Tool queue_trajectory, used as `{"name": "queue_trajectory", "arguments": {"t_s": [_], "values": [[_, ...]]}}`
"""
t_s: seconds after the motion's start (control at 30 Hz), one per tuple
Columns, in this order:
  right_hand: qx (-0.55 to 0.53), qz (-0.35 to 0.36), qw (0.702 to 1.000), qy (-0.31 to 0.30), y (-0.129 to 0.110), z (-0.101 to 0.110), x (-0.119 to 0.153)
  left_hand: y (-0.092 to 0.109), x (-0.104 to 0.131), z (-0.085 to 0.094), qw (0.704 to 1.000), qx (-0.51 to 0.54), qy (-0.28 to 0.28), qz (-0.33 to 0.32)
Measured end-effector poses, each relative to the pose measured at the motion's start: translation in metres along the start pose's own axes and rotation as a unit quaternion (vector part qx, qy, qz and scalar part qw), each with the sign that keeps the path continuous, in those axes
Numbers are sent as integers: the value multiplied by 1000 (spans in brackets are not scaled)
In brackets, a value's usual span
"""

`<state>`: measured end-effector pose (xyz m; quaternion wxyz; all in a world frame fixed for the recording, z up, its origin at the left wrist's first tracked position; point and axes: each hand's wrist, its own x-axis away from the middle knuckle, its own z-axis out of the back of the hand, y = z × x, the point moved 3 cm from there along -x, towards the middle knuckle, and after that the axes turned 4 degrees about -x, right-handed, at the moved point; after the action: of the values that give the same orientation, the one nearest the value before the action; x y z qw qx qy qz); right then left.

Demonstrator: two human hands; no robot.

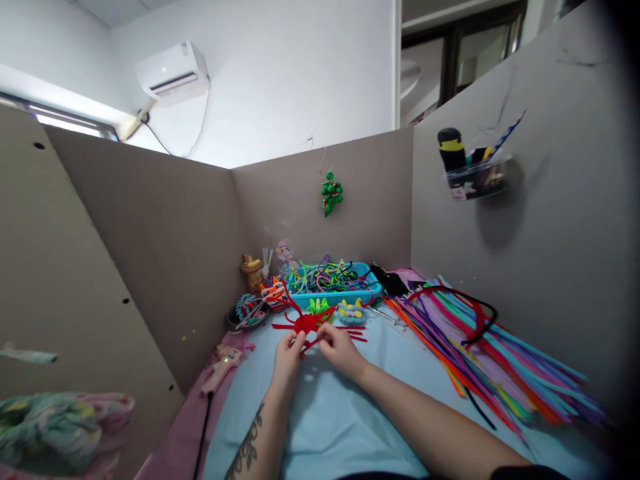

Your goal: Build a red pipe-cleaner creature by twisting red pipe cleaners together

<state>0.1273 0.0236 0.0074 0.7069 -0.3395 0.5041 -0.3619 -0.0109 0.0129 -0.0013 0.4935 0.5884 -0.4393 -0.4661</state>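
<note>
My left hand [289, 353] pinches the lower edge of a red pipe-cleaner piece [306, 323], a flat woven body with loose stems sticking out. My right hand [341, 348] has its thumb and forefinger closed on a red stem at the right of the same piece. The exact grip points are partly hidden by the fingers. Loose red pipe cleaners [356, 331] lie beside and behind my right hand. Just beyond stand a small green pipe-cleaner figure [318, 306] and a blue-and-yellow one [351, 312].
A blue tray [376, 291] holds tangled pipe cleaners. Long coloured pipe cleaners [480, 353] spread at the right, near metal scissors [387, 313]. At the left are a dark bowl [234, 321] and a pink glue gun [220, 373] with a black cord. Grey partitions [320, 247] enclose the table.
</note>
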Motion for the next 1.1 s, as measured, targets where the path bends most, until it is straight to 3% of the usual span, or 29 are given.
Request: {"name": "queue_trajectory", "arguments": {"t_s": [0.13,0.27,0.63,0.73,0.83,0.97,1.03,1.1], "values": [[-164,-75,983,-35,2,-5,-3,0,1,0,995,77,-20,51],[-229,-127,964,-39,0,-3,-5,0,0,-1,991,106,-33,73],[-344,-178,922,-19,5,-3,-7,0,1,0,998,54,8,24],[-277,-152,948,-23,6,1,-7,0,0,3,999,31,28,-1],[-80,-29,996,-21,0,9,-4,0,-1,5,999,8,36,-24],[137,101,984,-47,-10,11,2,-2,-1,4,999,-6,23,-28],[143,113,982,-48,-11,10,3,-1,1,3,1000,1,16,-26],[85,101,991,-29,-10,10,1,1,2,2,999,20,16,-22]]}}
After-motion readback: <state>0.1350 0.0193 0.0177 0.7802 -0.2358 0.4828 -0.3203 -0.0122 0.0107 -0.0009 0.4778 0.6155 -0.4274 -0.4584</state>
